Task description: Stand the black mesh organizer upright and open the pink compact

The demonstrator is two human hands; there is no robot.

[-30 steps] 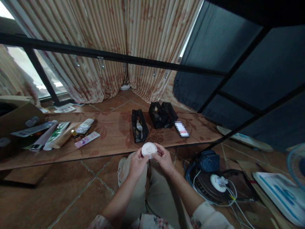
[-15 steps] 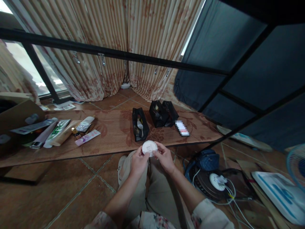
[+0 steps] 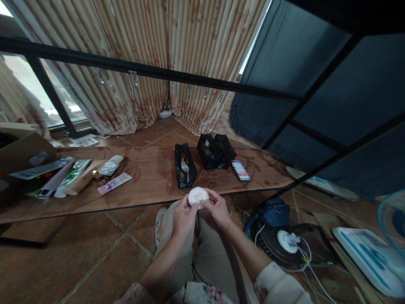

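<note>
Both hands hold a small round white jar (image 3: 198, 196) between them, just above the person's knees. The left hand (image 3: 184, 216) curls its fingers around the jar's left edge, and the right hand (image 3: 218, 209) pinches the right edge with thumb and fingertips, so the flat white top faces up toward the camera. The two hands nearly meet under the jar.

Just beyond the hands runs a low brown surface (image 3: 152, 177) with a flowered pattern. Straight ahead of the jar, on that surface, stands a narrow black mesh pouch (image 3: 184, 165) with something pale inside it. A little further off and to the right of it sit two more black pouches (image 3: 215, 151), side by side and touching. Right of those lies a small flat pack (image 3: 240, 170), blurred out in the picture.

Well to the left of the hands, on the same surface, lies a cluster of tubes (image 3: 68, 177), laid roughly side by side, with a pink tube (image 3: 114, 183) nearest the hands. A cardboard box (image 3: 19, 158) stands at the far left end.

To the right of the hands, down on the tiled floor (image 3: 95, 253), rests a blue bag (image 3: 274, 213), and beside it a white round plug strip (image 3: 286, 240) with white cords trailing away.
</note>
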